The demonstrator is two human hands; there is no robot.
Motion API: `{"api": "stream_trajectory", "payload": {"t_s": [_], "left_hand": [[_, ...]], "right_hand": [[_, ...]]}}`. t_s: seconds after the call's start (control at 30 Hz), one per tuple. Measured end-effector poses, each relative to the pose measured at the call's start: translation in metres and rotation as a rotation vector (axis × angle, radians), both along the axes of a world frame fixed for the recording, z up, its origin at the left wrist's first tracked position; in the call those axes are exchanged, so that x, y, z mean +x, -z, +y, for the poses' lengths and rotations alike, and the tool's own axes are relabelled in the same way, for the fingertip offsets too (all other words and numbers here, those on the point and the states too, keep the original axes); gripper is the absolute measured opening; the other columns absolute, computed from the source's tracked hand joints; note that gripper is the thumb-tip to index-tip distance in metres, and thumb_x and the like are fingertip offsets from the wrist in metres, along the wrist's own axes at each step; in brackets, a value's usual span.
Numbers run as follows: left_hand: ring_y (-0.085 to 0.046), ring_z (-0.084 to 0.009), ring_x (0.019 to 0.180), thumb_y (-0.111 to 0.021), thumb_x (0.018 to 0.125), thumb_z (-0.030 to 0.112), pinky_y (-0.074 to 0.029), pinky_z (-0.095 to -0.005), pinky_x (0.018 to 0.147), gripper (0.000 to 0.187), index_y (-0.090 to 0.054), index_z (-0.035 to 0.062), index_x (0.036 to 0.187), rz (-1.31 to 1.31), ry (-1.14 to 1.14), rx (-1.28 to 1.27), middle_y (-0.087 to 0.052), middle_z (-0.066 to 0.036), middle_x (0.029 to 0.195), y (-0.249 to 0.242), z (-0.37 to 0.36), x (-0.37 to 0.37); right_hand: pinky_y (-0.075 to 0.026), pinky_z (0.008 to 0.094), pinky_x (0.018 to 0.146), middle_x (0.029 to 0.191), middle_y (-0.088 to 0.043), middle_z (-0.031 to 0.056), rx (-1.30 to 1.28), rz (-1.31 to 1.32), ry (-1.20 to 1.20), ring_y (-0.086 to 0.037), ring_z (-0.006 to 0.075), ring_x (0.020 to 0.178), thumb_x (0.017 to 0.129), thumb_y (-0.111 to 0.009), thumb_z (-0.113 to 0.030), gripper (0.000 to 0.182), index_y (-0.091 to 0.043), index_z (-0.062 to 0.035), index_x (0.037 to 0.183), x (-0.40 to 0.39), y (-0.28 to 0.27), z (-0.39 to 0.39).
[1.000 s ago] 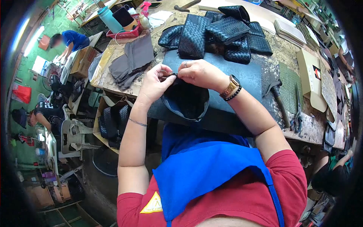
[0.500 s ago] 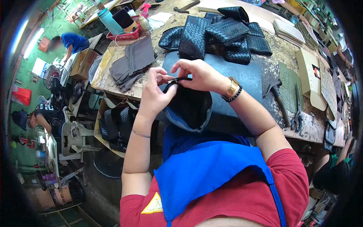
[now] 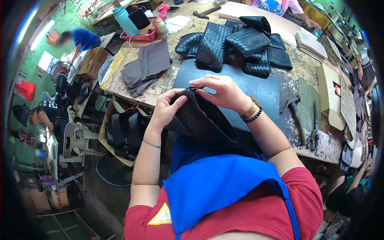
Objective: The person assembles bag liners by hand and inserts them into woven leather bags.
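Between my hands, over the table's near edge, is a black woven-leather pouch (image 3: 200,122) with its mouth open toward the right. My left hand (image 3: 166,107) is closed on its upper left rim, the thumb pressed on the woven side. My right hand (image 3: 224,91) pinches the top edge of the rim with thumb and fingertips. A dark flat board (image 3: 256,92) lies on the table just beyond the pouch. Behind the board is a pile of similar black woven pouches (image 3: 248,42).
Grey fabric pieces (image 3: 146,66) lie left of the board. To its right are a hammer (image 3: 296,116) and scissors (image 3: 315,128). A red basket (image 3: 142,37) stands at the back left. A box of black woven pieces (image 3: 128,130) is below the table. Other people work around the room.
The pouch has turned, so its woven outer side now faces me more. My left hand has moved down slightly, and my right hand has shifted right and down along the rim.
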State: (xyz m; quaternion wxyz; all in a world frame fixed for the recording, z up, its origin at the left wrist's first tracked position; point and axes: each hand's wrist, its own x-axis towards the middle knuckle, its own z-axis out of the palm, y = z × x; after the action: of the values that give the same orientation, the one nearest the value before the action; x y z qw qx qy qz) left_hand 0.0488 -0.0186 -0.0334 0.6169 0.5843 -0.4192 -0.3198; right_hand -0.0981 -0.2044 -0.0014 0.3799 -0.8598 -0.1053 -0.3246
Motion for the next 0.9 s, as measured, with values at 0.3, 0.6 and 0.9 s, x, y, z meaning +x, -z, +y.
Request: {"api": "stream_trajectory", "payload": {"t_s": [0.3, 0.6, 0.9], "left_hand": [[-0.061, -0.0080, 0.096, -0.064, 0.097, 0.019, -0.048, -0.0218, 0.087, 0.030, -0.067, -0.0030, 0.117, 0.049, -0.094, 0.015, -0.069, -0.005, 0.109, -0.007, -0.013, -0.022], [-0.045, -0.0349, 0.132, -0.065, 0.087, 0.048, -0.034, -0.0521, 0.109, 0.062, -0.053, 0.0114, 0.135, -0.981, -0.642, 0.436, -0.052, -0.016, 0.139, 0.046, -0.022, 0.121], [-0.021, -0.0312, 0.147, -0.055, 0.090, 0.056, -0.009, -0.0619, 0.117, 0.074, -0.040, 0.0126, 0.148, -0.897, -0.754, 0.786, -0.033, -0.008, 0.157, 0.074, -0.010, 0.141]], "right_hand": [[-0.056, 0.0332, 0.069, 0.088, -0.067, 0.0108, -0.035, -0.107, 0.150, -0.068, 0.0264, 0.078, 0.080, -0.071, -0.003, 0.022, -0.068, -0.0052, 0.102, 0.004, 0.009, 0.009], [-0.054, 0.0336, 0.082, 0.104, -0.067, 0.0153, 0.073, 0.095, 0.471, -0.067, 0.0267, 0.090, 0.083, -0.057, 0.007, 0.031, -0.064, -0.0026, 0.112, 0.011, 0.044, -0.048], [-0.045, 0.0488, 0.096, 0.099, -0.066, 0.0121, -0.534, 0.264, 0.125, -0.061, 0.0318, 0.105, 0.083, -0.062, -0.011, 0.023, -0.067, -0.0096, 0.105, 0.128, -0.009, -0.039]]}}
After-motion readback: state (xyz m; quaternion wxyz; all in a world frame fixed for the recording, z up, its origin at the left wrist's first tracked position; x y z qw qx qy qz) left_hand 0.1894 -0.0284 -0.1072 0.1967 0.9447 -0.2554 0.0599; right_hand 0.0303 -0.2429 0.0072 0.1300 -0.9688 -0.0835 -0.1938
